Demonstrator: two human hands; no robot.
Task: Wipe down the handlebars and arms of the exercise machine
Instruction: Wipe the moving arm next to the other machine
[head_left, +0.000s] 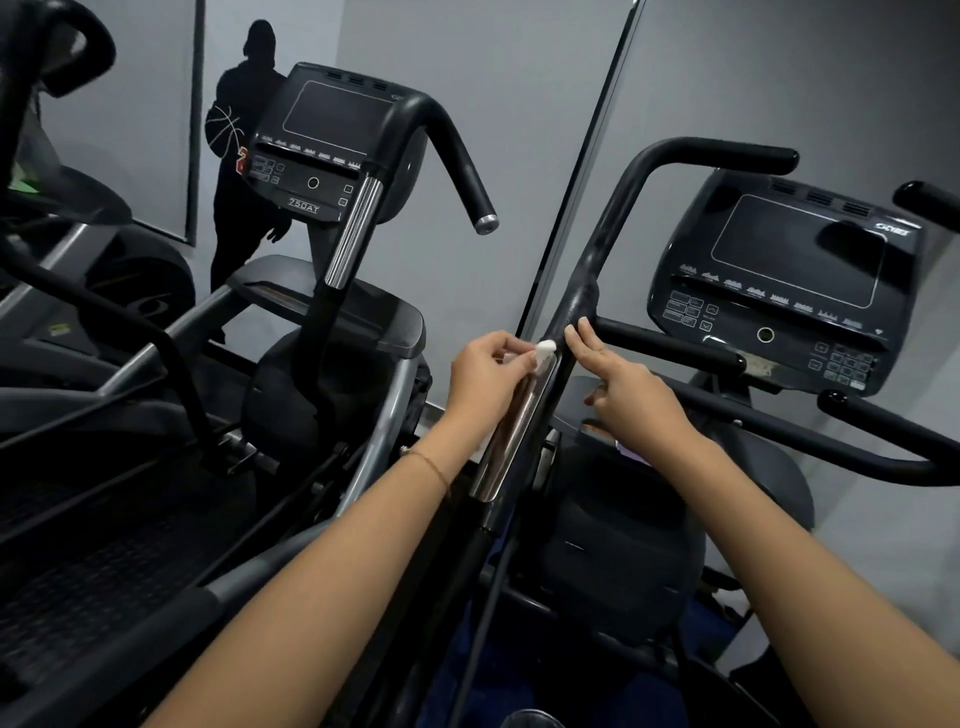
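The exercise machine (779, 270) is heavy and fixed, so nothing needs lifting. Its black arm (613, 223) is a stiff, matte, scuffed tube; the chrome plate (511, 441) on it looks smooth, probably slippery. The left grip (488, 374) pinches 1 small, soft white wipe (545, 347) against the plate's top end. The right grip (623, 395) is released, straight fingers (587, 338) steadying the arm just above.
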